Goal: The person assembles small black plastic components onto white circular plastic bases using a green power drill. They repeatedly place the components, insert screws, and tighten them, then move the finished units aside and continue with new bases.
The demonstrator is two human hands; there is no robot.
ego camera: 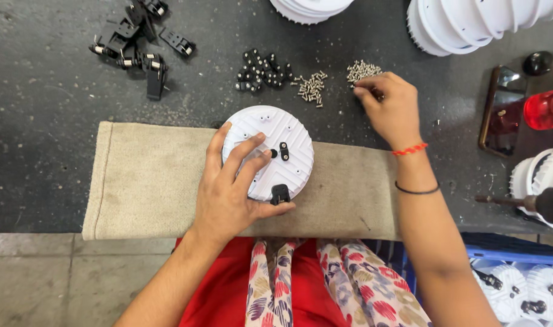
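A round white ribbed housing (286,134) lies on a beige cloth (146,181) on the dark worktable. It carries a small black bracket (284,151) near its middle and a black clip (280,194) at its near edge. My left hand (231,191) rests on the housing, fingers spread over its top and thumb by the black clip. My right hand (390,109) reaches to a small pile of silver screws (360,70), with fingertips pinched together at the pile; what they hold is hidden.
A second screw pile (311,86) and small black parts (262,71) lie beyond the housing. Black brackets (137,42) sit far left. White housings are stacked at the far edge (470,21) and right (534,175). A power screwdriver (543,204) and red object (546,109) lie at right.
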